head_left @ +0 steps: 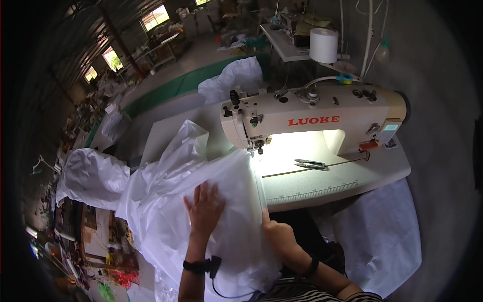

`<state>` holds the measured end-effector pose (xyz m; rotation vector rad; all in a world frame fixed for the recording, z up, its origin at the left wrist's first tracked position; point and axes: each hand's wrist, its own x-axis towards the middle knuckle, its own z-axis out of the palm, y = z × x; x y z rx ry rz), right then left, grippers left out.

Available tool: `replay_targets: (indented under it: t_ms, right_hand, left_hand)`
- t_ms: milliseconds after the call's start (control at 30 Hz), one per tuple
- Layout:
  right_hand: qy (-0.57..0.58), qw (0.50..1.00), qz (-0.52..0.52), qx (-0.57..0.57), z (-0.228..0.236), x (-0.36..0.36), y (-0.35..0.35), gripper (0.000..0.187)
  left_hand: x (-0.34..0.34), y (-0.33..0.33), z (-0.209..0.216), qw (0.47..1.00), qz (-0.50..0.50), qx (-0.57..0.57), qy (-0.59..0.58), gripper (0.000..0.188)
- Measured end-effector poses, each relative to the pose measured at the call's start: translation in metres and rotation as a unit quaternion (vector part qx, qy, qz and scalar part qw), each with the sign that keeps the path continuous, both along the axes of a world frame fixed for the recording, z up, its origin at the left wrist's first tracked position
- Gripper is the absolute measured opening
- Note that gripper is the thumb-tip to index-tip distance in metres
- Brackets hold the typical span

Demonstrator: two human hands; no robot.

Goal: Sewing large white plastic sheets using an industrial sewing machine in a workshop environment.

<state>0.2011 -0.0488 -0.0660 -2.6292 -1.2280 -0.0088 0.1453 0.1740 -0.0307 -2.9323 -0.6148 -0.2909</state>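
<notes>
A large white sheet (231, 194), thin and creased like plastic or woven fabric, spreads over the table and down toward my lap. Its right edge runs up under the needle area of a sewing machine (312, 113), whose lamp lights the bed brightly. My left hand (205, 209) lies flat on the sheet with its fingers spread. At the sheet's right edge, just off the table's front, my right hand (282, 239) has its index finger stretched along the edge and the other fingers curled in. Its thumb is hidden; it appears to grip the edge.
Thread snips (310, 164) lie on the machine table (322, 189). More white material (380, 236) hangs at the right, and a bunched piece (95, 176) lies at the left. A thread cone (323, 45) stands behind the machine. Cluttered workbenches fill the background.
</notes>
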Motion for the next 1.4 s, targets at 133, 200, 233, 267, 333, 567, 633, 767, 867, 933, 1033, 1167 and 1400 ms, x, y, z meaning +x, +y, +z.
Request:
replay_targets:
  t_ms: [133,200,233,267,333,567,633,767,867,933,1033,1167,1400]
  right_hand:
    - [-0.008,1.000,-0.014,0.006,0.004,0.019,0.026,0.052]
    - [0.007,1.000,-0.020,0.004,0.004,0.033,0.040,0.051]
    - [0.012,1.000,-0.026,0.007,0.003,0.040,0.046,0.050]
    - [0.024,0.999,-0.026,0.002,0.001,0.047,0.053,0.050]
    - [-0.016,0.999,-0.032,0.016,-0.002,0.061,0.065,0.049]
    - [0.025,0.999,-0.048,-0.007,0.004,0.096,0.095,0.046]
    - [0.032,0.989,-0.037,0.141,0.009,0.097,0.080,0.041]
    - [0.061,0.938,-0.002,0.341,0.009,0.064,-0.004,0.038]
    - [0.183,0.927,0.001,0.327,-0.005,0.030,-0.055,0.032]
    - [0.303,0.905,0.008,0.297,-0.017,0.008,-0.066,0.034]
    - [0.318,0.902,0.023,0.291,-0.033,-0.017,-0.058,0.032]
    - [0.399,0.877,0.035,0.267,-0.034,-0.040,-0.043,0.021]
    - [0.313,0.882,0.110,0.333,-0.004,-0.058,-0.055,0.011]
  left_hand:
    - [0.030,0.046,-0.017,0.999,-0.005,-0.038,0.010,0.057]
    - [0.053,0.067,-0.022,0.999,-0.016,-0.049,-0.002,0.057]
    - [0.064,0.077,-0.023,0.998,-0.018,-0.056,-0.007,0.057]
    - [0.075,0.087,-0.023,0.998,-0.017,-0.054,-0.009,0.058]
    - [0.097,0.106,-0.026,0.998,-0.010,-0.068,-0.002,0.058]
    - [0.158,0.160,-0.016,0.993,0.000,-0.120,0.002,0.062]
    - [0.148,0.159,0.002,0.982,-0.011,-0.184,0.039,0.061]
    - [0.055,0.093,0.034,0.897,-0.083,-0.369,-0.227,0.028]
    - [-0.049,-0.006,0.025,0.798,-0.104,-0.535,-0.258,0.018]
    - [-0.091,-0.064,0.000,0.826,-0.045,-0.526,-0.197,0.031]
    - [-0.116,-0.120,-0.050,0.868,0.011,-0.457,-0.193,0.050]
    - [-0.120,-0.131,-0.095,0.934,0.052,-0.318,-0.154,0.050]
    - [-0.156,-0.136,-0.078,0.881,0.053,-0.449,-0.136,0.039]
